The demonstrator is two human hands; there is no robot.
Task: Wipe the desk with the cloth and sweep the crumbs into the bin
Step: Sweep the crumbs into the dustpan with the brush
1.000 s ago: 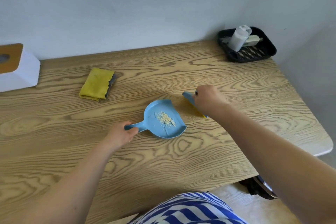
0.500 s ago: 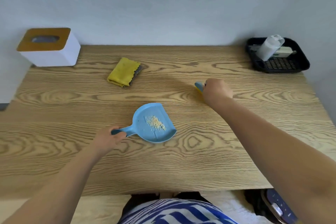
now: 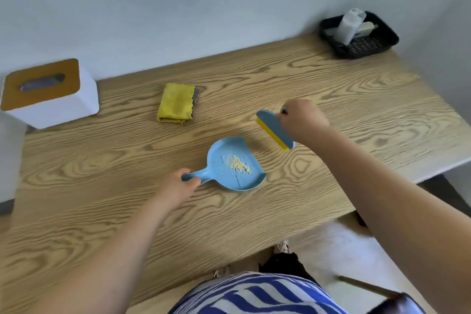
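A blue dustpan (image 3: 229,176) lies flat on the wooden desk (image 3: 331,115) with a small heap of pale crumbs (image 3: 238,163) inside it. My left hand (image 3: 178,186) grips its handle. My right hand (image 3: 302,118) holds a small blue brush with a yellow edge (image 3: 274,129), tilted just above the desk to the right of the pan's open side. A folded yellow cloth (image 3: 175,107) rests on the desk behind the pan, untouched. No bin shows in view.
A white tissue box with a wooden lid (image 3: 48,94) stands at the back left. A black basket (image 3: 359,35) holding a white bottle sits in the back right corner. The desk's near edge runs just in front of my striped clothing.
My right hand has turned the brush so its yellow edge shows and brought it closer to the pan. The camera view has swung; my left hand stays on the handle.
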